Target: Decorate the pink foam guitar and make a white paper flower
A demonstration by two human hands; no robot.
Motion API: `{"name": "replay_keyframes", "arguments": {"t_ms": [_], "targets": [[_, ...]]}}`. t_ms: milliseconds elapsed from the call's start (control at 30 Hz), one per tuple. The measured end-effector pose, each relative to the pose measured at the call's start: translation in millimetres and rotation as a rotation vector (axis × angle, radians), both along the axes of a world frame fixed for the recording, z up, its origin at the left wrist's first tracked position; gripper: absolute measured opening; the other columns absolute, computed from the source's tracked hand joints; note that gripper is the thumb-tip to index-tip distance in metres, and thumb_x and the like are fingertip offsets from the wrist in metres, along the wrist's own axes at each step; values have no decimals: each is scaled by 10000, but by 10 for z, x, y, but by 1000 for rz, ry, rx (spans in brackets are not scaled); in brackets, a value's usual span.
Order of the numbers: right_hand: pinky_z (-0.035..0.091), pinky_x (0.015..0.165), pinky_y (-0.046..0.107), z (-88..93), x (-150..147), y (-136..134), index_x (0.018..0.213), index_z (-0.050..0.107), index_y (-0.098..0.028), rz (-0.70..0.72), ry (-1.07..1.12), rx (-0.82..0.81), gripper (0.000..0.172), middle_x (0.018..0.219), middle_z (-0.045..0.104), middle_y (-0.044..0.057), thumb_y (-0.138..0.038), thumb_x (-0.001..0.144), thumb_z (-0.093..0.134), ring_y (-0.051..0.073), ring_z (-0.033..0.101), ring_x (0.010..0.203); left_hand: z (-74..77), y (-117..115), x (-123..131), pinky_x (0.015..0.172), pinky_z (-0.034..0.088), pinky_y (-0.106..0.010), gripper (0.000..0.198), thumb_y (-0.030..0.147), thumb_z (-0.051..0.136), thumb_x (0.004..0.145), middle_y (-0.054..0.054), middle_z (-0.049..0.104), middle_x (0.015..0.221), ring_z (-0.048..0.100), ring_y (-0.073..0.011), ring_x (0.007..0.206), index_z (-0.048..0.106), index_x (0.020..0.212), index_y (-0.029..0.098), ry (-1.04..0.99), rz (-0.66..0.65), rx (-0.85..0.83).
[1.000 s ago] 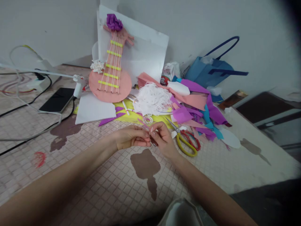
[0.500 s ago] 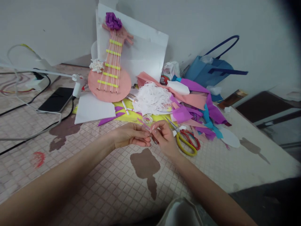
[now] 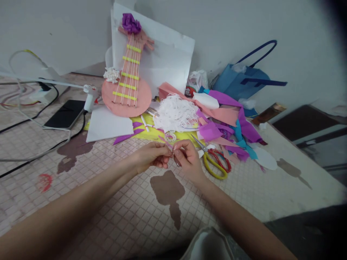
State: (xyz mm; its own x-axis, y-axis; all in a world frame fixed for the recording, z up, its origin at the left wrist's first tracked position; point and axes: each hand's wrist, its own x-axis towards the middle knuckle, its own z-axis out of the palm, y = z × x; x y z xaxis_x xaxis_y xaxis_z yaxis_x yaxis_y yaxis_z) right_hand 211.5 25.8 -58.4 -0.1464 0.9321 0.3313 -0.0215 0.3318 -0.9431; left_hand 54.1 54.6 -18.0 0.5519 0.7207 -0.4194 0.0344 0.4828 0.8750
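Our left hand (image 3: 153, 155) and right hand (image 3: 188, 157) meet above the tile-patterned table (image 3: 121, 224), each pinched narrow; we cannot tell whether they grip the thin purple strip (image 3: 168, 145) just beside them at twelve o'clock. Toward two, a blue fabric tote bag (image 3: 230, 85) holds crumpled clear plastic (image 3: 239, 68) in its mouth; yellow-handled metal scissors (image 3: 205, 160) lie near three.

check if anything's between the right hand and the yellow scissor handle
Nothing visible: the yellow handle lies just right of the right hand, with only table showing between. What the right hand and left hand pinch is too small to tell.
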Motion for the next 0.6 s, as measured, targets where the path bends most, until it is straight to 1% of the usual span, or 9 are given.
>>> {"name": "replay_keyframes", "arguments": {"t_ms": [133,267,367,433,533,600], "targets": [[266,416,195,-3,-27,8,886,456,-245,71,132,-83,97,716,433,-57,-294,864,537,43,352,458,-7,-12,21,380,302,-149,145,236,586,648,62,482,476,471,-35,376,509,572,140,20,9,23],[235,403,200,28,-51,4,876,440,-253,106,219,-100,121,751,450,-57,-305,856,547,31,327,428,-126,11,23,392,290,-162,131,232,581,631,60,476,486,450,-37,383,505,572,144,46,34,30],[215,401,206,60,-46,8,871,429,-256,110,280,-116,127,761,445,-59,-301,853,546,25,313,415,-186,33,17,401,288,-164,144,235,585,630,68,441,484,413,-31,385,492,570,145,45,46,-13],[203,399,207,69,-31,19,871,433,-254,110,293,-147,126,750,427,-61,-301,848,548,23,311,413,-166,39,7,395,269,-164,169,243,557,664,74,399,476,386,-30,383,463,557,152,4,42,13],[197,394,206,63,-9,37,904,455,-255,107,289,-196,112,756,411,-60,-300,851,542,21,321,418,-78,32,-19,381,249,-171,257,262,482,757,77,339,441,343,-33,360,426,527,161,-8,58,156],[200,393,205,52,-3,43,930,468,-258,95,279,-203,106,760,411,-59,-301,860,534,21,328,424,-21,25,-37,388,278,-172,304,310,475,810,65,387,440,385,-41,369,467,548,156,56,62,266]]}}
